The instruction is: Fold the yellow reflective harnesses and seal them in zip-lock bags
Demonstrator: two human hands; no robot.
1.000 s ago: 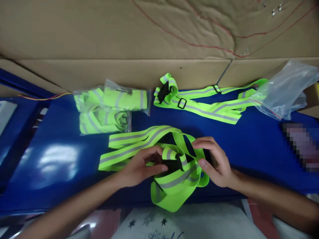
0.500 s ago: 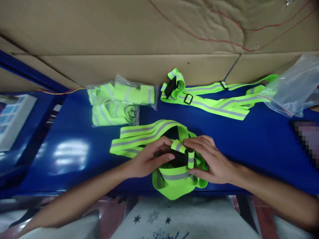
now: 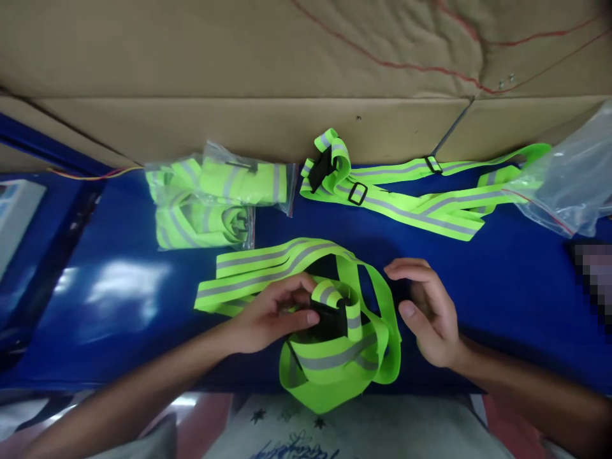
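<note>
On the blue table (image 3: 444,255): left hand (image 3: 272,315) on a black buckle (image 3: 329,320), right hand (image 3: 433,319) off the neon strap (image 3: 329,354)

Close to the front edge, the left hand has the buckle pinched at its left end, thumb on the near side and fingers around the far side, some of them tucked out of sight. The right hand is curled into a loose C, thumb and fingertips apart with nothing between them, just beside the strap's right-hand loops and not touching as far as I can see.

The strap itself is yellow-green with a grey stripe, heaped in loops around that buckle. One short bit curls over the top, a wide loop sags toward the person's printed top (image 3: 306,440), and folded lengths run off to the left past the hand.

Further out, a second strap (image 3: 406,207) lies along the back, with its own buckle at the left and two black sliders (image 3: 357,193). Its right end meets a clear plastic bag (image 3: 568,178); can't tell if it's inside or underneath.

Back left there's a little pile of bagged straps (image 3: 243,183), all see-through plastic. Behind everything stands a cardboard wall (image 3: 191,57) with a wavy red line (image 3: 406,66). Something white (image 3: 19,213) sits at the far left, and a pixelated object (image 3: 593,264) pokes in at the right.
</note>
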